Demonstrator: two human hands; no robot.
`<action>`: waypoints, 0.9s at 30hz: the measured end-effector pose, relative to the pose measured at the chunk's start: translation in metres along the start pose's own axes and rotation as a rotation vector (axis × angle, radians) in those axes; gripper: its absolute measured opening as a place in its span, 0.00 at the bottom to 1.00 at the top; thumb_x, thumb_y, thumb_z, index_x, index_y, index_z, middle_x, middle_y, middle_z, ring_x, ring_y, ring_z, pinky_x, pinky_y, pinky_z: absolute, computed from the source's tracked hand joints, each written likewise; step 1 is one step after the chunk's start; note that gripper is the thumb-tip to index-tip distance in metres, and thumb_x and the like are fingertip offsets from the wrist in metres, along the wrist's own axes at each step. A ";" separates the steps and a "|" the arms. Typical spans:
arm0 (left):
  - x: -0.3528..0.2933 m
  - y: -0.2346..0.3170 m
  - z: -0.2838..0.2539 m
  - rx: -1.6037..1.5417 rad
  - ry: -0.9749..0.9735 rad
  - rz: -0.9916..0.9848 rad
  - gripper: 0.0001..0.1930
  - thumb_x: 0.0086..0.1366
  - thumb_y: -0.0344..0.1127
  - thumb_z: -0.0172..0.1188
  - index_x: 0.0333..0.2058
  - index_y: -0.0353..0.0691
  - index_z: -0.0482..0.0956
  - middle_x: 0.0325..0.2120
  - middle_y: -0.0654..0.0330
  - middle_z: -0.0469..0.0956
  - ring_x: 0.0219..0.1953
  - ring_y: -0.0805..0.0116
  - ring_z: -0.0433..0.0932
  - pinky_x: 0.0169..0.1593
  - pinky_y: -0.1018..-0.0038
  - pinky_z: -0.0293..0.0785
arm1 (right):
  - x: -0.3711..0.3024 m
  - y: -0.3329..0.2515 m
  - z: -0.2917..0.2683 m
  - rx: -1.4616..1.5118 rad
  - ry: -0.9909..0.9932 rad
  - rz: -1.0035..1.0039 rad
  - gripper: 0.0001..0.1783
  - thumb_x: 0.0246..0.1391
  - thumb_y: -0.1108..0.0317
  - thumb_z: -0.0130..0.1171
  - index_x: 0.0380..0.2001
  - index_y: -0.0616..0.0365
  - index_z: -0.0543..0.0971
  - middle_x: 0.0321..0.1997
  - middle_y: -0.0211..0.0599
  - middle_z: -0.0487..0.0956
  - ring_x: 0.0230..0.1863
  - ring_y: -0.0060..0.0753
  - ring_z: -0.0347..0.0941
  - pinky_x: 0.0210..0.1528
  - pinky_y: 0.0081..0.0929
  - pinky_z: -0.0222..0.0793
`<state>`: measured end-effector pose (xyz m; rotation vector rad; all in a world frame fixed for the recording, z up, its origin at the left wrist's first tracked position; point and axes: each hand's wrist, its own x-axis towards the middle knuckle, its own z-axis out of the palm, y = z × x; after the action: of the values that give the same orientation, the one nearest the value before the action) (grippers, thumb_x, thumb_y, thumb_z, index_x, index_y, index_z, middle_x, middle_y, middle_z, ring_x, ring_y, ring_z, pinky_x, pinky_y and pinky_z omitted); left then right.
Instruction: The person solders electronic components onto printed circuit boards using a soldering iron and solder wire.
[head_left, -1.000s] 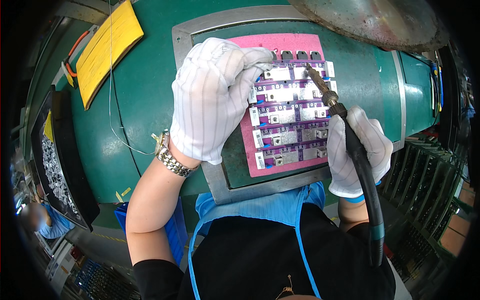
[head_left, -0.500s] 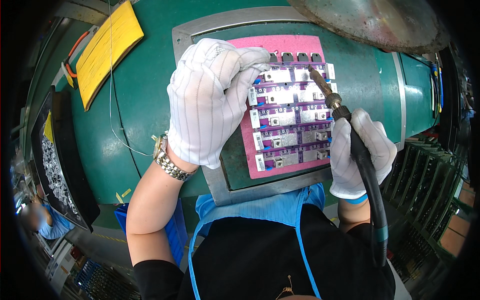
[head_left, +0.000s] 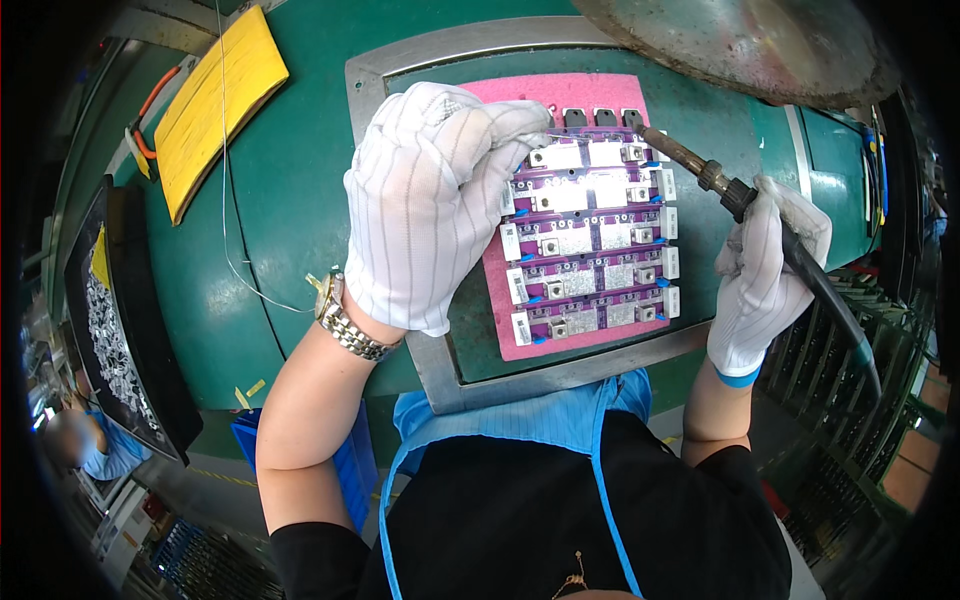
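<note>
My left hand (head_left: pixel 425 205), in a white striped glove, is pinched over the upper left corner of the purple circuit boards (head_left: pixel 598 213). From its fingertips a thin solder wire (head_left: pixel 566 135) reaches right over the top board. My gloved right hand (head_left: pixel 765 275) grips a soldering iron (head_left: pixel 712 177) with a black cable, right of the boards. The iron's tip is at the top right of the top board, beside the last black component (head_left: pixel 632 118); I cannot tell whether they touch. Several boards lie in rows on pink foam (head_left: pixel 515 348), with silvery plates and white blocks.
A metal frame (head_left: pixel 520 385) surrounds the foam on the green table (head_left: pixel 190 330). A large round metal thing (head_left: pixel 750 45) overhangs the top right. At left are a yellow slab (head_left: pixel 215 115), an orange-handled tool (head_left: pixel 150 100) and a black tray (head_left: pixel 150 380) of small pieces.
The soldering iron and my right hand have moved right, the tip going from mid-top board to its right end. My left hand has shifted slightly right, still pinching the wire.
</note>
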<state>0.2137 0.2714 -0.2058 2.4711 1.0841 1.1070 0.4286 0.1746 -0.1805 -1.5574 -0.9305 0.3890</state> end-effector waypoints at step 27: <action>-0.002 -0.001 0.003 0.022 -0.008 0.021 0.09 0.56 0.27 0.66 0.37 0.45 0.85 0.32 0.64 0.83 0.36 0.63 0.79 0.42 0.71 0.75 | 0.047 0.028 -0.021 0.030 -0.239 0.224 0.13 0.66 0.67 0.49 0.43 0.64 0.79 0.23 0.25 0.67 0.22 0.13 0.56 0.24 0.12 0.48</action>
<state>0.2152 0.2711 -0.2093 2.5072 1.0755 1.0955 0.4818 0.1967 -0.1904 -1.6157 -0.9289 0.7583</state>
